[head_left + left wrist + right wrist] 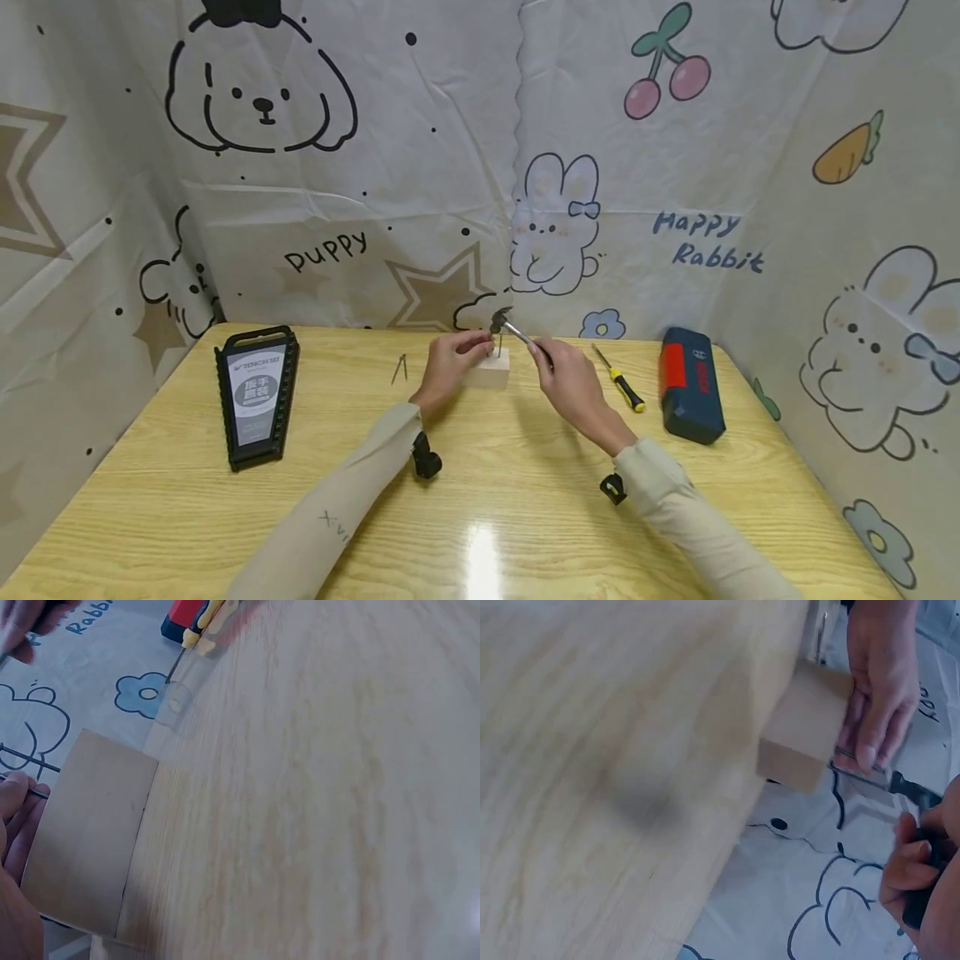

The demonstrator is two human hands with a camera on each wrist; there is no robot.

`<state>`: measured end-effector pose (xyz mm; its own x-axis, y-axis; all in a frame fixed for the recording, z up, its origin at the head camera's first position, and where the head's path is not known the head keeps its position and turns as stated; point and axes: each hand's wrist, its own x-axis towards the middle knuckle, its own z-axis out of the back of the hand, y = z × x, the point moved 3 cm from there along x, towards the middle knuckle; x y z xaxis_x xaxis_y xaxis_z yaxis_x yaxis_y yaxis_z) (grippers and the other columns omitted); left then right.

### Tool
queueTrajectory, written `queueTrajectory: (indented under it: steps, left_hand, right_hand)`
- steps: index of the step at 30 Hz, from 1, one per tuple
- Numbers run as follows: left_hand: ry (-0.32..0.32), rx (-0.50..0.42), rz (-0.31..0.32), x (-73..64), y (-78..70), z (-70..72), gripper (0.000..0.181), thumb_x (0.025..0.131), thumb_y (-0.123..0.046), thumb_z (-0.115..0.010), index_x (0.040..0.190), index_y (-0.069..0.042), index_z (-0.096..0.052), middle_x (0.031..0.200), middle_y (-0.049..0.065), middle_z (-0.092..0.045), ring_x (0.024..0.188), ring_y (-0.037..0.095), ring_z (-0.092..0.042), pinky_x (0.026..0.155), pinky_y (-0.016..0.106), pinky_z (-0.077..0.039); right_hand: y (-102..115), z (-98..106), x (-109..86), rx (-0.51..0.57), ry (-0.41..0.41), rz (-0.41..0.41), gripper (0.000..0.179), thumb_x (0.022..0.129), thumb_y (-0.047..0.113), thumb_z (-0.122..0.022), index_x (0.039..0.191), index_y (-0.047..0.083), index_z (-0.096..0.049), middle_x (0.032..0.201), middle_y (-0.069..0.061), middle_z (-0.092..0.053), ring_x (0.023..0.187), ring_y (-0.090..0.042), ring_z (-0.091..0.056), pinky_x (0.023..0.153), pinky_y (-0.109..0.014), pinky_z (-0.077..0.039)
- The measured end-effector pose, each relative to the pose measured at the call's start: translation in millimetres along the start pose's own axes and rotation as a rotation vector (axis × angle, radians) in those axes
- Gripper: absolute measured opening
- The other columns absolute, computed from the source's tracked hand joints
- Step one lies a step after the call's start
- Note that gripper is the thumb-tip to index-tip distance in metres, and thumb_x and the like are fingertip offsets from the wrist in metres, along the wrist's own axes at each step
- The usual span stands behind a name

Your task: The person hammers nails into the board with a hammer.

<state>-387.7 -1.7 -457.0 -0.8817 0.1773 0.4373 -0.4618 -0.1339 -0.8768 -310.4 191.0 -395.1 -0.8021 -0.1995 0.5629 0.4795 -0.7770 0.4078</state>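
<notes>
Left hand: fingertips pinch a thin dark metal nail beside an upright nail.
Right hand: curled round a black-handled metal hammer, head near the upright nail.
Pale wooden block: beneath the upright nail, partly hidden by left fingers.
Right side: yellow-and-black screwdriver, dark-blue-and-red case.

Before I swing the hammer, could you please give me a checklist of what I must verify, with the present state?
1. Hammer held by the right hand: ok.
2. Nail pinched by the left hand: ok.
3. Wooden block resting on the table: ok.
4. Left fingers well away from the hammer head: not ok, they are close.
5. Nail firmly set in the block: cannot tell.
6. Screwdriver apart from the block: ok.
</notes>
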Motion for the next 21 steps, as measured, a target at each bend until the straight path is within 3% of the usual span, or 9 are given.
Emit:
queueTrajectory:
  steps: [6,13,21]
  left_hand:
    - [-0.009,0.0,0.009,-0.4,0.3,-0.8,0.022,0.095,-0.007,-0.077,0.116,0.0,-0.079,0.111,0.014,-0.079,0.1,0.026,-0.076,0.086,0.023,-0.061]
    - [-0.019,-0.012,0.014,-0.2,0.0,-3.6,0.021,0.095,-0.008,-0.077,0.115,0.0,-0.079,0.109,0.014,-0.08,0.101,0.026,-0.077,0.087,0.023,-0.061]
    - [-0.017,-0.013,0.006,-0.8,-2.7,-3.8,0.021,0.096,-0.006,-0.076,0.115,0.003,-0.078,0.108,0.015,-0.08,0.1,0.029,-0.077,0.086,0.025,-0.061]
  right_hand:
    - [-2.7,10.0,2.8,0.03,-0.115,0.034,0.021,0.109,0.015,-0.059,0.102,-0.001,-0.071,0.071,-0.006,-0.058,0.057,-0.015,-0.047,0.053,-0.031,-0.04]
    - [-6.9,6.8,0.7,0.026,0.009,-0.032,0.017,0.108,0.014,-0.06,0.109,0.0,-0.07,0.066,-0.002,-0.057,0.05,-0.011,-0.042,0.047,-0.025,-0.033]
    - [-3.7,8.1,4.1,-0.006,0.03,-0.047,0.019,0.109,0.017,-0.059,0.11,0.001,-0.07,0.07,-0.004,-0.06,0.051,-0.011,-0.045,0.047,-0.026,-0.036]
